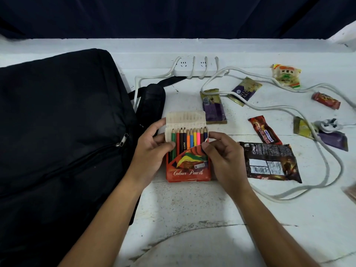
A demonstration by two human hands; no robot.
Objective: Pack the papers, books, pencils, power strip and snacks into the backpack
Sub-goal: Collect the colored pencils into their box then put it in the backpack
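Note:
A red box of colour pencils [187,168] lies in the middle of the white table, its flap open and several pencil tips showing. My left hand [152,149] grips the box's left side, thumb on the front. My right hand [221,153] pinches the torn front edge at the box's right side. The black backpack [57,128] lies flat to the left, zipper shut. A white power strip [194,67] sits at the back, its cord [327,166] looping across the right side. Several snack packets lie around, among them a dark bag [269,162] and a red bar [264,130].
A backpack strap [152,99] lies between the bag and the pencil box. The power strip's plug [327,125] rests on a purple packet at the right. Dark cloth hangs behind the table's far edge. A brownish thing shows at the right edge [351,191].

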